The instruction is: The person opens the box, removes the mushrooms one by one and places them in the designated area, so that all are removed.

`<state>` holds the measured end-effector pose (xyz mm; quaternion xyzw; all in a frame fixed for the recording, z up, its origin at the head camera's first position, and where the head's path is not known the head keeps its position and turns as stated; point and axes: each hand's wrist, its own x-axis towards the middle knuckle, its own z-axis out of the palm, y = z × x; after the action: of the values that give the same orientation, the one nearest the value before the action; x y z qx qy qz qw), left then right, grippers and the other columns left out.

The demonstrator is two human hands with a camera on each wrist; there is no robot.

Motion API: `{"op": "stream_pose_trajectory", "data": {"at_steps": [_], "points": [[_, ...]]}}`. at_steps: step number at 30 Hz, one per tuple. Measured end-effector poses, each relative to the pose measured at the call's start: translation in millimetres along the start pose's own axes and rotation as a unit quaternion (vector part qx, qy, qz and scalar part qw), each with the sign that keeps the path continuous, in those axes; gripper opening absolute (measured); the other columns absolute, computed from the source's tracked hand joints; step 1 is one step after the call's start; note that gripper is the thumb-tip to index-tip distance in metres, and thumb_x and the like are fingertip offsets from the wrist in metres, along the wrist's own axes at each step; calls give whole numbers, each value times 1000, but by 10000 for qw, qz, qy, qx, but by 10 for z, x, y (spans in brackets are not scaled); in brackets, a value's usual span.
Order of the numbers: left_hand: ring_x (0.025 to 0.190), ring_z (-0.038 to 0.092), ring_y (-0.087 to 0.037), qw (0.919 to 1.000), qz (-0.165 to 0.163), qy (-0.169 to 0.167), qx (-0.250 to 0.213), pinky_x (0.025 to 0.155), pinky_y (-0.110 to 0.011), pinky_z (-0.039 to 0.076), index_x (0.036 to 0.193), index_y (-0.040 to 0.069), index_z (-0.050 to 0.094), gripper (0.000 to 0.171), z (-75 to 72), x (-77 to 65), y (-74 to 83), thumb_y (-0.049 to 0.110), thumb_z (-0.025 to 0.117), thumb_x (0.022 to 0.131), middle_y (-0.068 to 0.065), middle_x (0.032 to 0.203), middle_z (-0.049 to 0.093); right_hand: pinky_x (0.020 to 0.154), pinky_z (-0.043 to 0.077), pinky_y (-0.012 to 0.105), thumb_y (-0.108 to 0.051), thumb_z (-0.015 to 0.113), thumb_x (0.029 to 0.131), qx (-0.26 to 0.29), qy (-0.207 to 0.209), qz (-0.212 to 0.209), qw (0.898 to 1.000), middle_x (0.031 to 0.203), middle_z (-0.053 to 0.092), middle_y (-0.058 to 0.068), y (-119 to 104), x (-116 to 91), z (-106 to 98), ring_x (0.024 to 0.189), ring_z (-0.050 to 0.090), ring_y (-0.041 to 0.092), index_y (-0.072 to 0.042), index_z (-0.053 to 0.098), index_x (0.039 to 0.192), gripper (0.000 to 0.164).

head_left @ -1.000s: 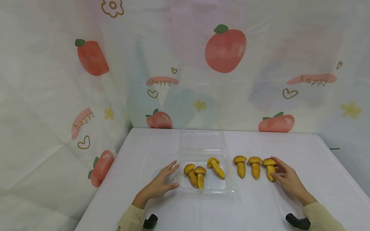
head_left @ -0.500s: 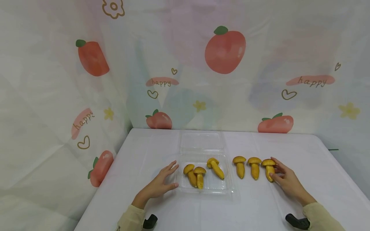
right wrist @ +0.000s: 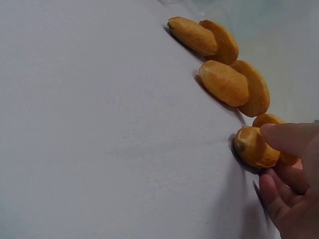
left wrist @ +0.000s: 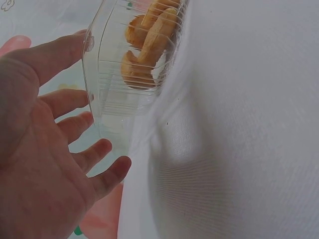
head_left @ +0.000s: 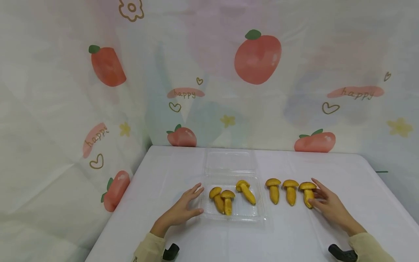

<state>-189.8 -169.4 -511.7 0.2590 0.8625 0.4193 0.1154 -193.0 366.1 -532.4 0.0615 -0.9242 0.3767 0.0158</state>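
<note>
In the head view, my left hand (head_left: 180, 210) is at the left side of a clear plastic clamshell box (head_left: 242, 217), its fingers spread. The left wrist view shows thumb and fingertips of that hand (left wrist: 55, 144) touching the box wall (left wrist: 112, 94). Inside the box lie three yellow-brown mushrooms, a pair at the left and a single mushroom (head_left: 246, 193) at the right. My right hand (head_left: 330, 207) pinches the rightmost mushroom (head_left: 308, 194) of three on the table. In the right wrist view its thumb (right wrist: 286, 137) presses the stem, while its other fingers curl underneath.
Two more mushrooms, the left one (head_left: 273, 191) and the middle one (head_left: 290, 193), lie between box and right hand, caps away from me. The box's lid (head_left: 230, 160) is folded back. A white cloth covers the table (head_left: 235, 242), with a printed curtain (head_left: 209, 54) behind.
The head view has shifted slightly. My right hand has moved a little to the right, its thumb still at the rightmost mushroom. The left hand and the box look unchanged.
</note>
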Motion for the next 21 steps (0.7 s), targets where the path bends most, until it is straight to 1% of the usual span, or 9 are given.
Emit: {"op": "stream_pose_trajectory", "data": {"at_steps": [4,6,8,10,12,13,14,17,21], "points": [[156,13,-43,10000,-48,-14,-31,119,-71,20,158,6,32,74,3,1,-3,26,68,97,-12,172,14,74,47,6,-14,74,92,-13,-51,45,10000,132,54,44,-44,-36,-76,91,43,-25,5,21,157,86],[156,12,-42,10000,-83,-23,-37,119,-71,20,159,8,32,74,1,-1,-3,26,69,97,-11,172,13,74,49,8,-16,74,93,-118,-119,126,9998,132,53,44,-64,-49,-118,91,50,-18,5,21,157,86],[157,12,-42,9999,-103,-22,-29,119,-71,20,159,8,31,74,0,-5,-1,26,69,97,-10,172,13,75,53,13,-16,73,94,-187,-222,206,9994,133,51,45,-81,-66,-161,96,63,-1,6,21,157,85],[157,12,-41,9999,-110,-18,-22,119,-71,20,159,9,31,74,-3,-8,2,26,69,97,-10,172,13,77,58,23,-17,71,95,-245,-294,304,9988,134,48,45,-97,-78,-195,100,69,23,7,20,156,84],[156,12,-42,10000,-85,-7,-22,119,-71,20,159,8,32,74,-3,-8,-1,25,69,97,-11,172,13,80,61,35,-18,69,97,-234,-357,400,9983,136,46,46,-114,-88,-220,107,66,44,8,20,156,81],[156,12,-42,10000,-74,0,-20,118,-71,21,159,7,32,74,-2,-6,-2,25,69,97,-12,172,13,82,61,41,-20,68,98,-242,-373,440,9980,136,44,47,-126,-94,-229,110,62,50,8,20,156,80],[156,12,-42,10000,-62,7,-24,118,-71,21,159,7,32,74,-2,-4,-5,25,69,97,-12,172,13,84,60,47,-22,66,99,-255,-382,484,9978,137,43,47,-137,-96,-237,112,60,54,8,20,156,78],[156,13,-42,10000,-65,8,-28,118,-71,21,159,7,32,74,-1,-1,-9,25,69,97,-12,172,13,89,57,57,-25,63,101,-292,-322,549,9975,140,39,46,-186,-104,-253,119,53,59,6,22,156,75],[157,11,-42,9999,-120,-22,-63,119,-71,20,159,8,32,73,-3,-7,2,24,68,97,-11,172,13,94,50,67,-26,61,102,-324,-161,438,9984,144,35,45,-285,-118,-260,122,47,61,5,23,157,73]]}}
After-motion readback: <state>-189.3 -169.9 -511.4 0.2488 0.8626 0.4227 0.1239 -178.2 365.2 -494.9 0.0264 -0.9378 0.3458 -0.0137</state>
